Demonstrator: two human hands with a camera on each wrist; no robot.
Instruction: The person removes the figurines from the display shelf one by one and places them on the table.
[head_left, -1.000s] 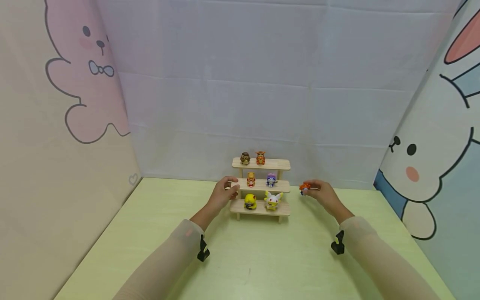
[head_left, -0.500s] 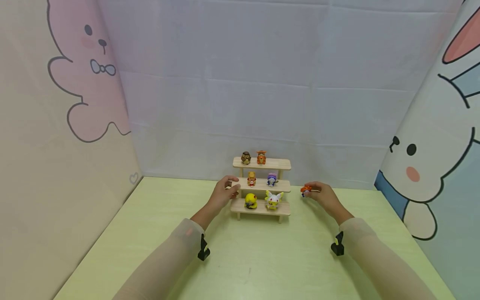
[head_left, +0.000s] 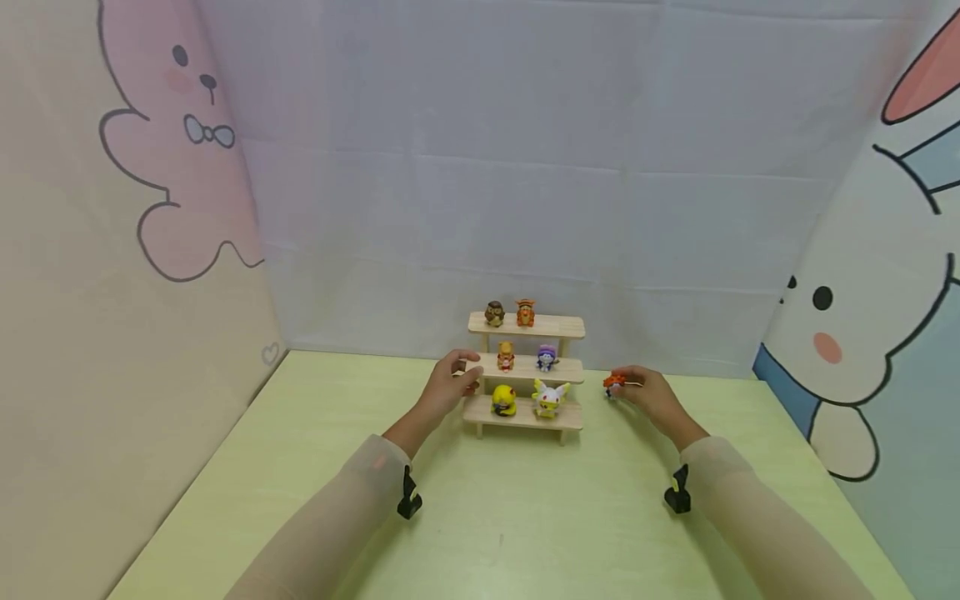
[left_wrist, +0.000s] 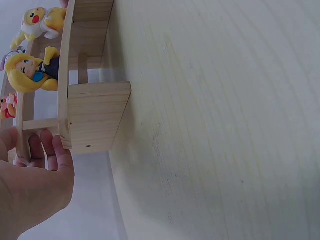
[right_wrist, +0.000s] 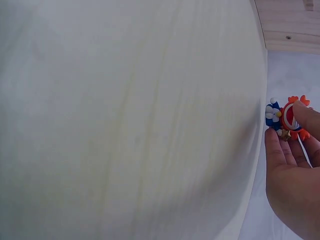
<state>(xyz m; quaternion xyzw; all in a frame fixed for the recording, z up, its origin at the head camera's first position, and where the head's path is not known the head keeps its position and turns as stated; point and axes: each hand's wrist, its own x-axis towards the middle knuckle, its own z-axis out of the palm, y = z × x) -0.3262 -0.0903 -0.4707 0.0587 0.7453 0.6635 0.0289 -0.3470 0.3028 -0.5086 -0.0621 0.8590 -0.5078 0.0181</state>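
Observation:
A three-tier wooden display stand (head_left: 522,423) stands at the back of the table. My left hand (head_left: 442,390) holds the left end of its middle shelf, thumb (left_wrist: 7,139) on top and fingers curled round the end. My right hand (head_left: 652,397) is to the right of the stand and pinches a small orange, white and blue toy figurine (right_wrist: 274,115) between thumb and fingers. On the stand are an owl figurine (head_left: 494,314), a tiger figurine (head_left: 526,313), a bear figurine (head_left: 506,357), a purple-hatted figurine (head_left: 547,358), a yellow-haired figurine (left_wrist: 24,74) and a white-eared yellow figurine (head_left: 550,398).
The pale green-yellow table (head_left: 495,517) reaches to a white cloth backdrop (head_left: 450,217) just behind the stand. Printed cloth walls with a pink bear (head_left: 198,167) on the left and a white rabbit (head_left: 862,333) on the right flank it.
My right hand has lowered the orange-and-blue figurine slightly beside the stand. The left hand stays at the middle shelf's end. The head view has shifted a little.

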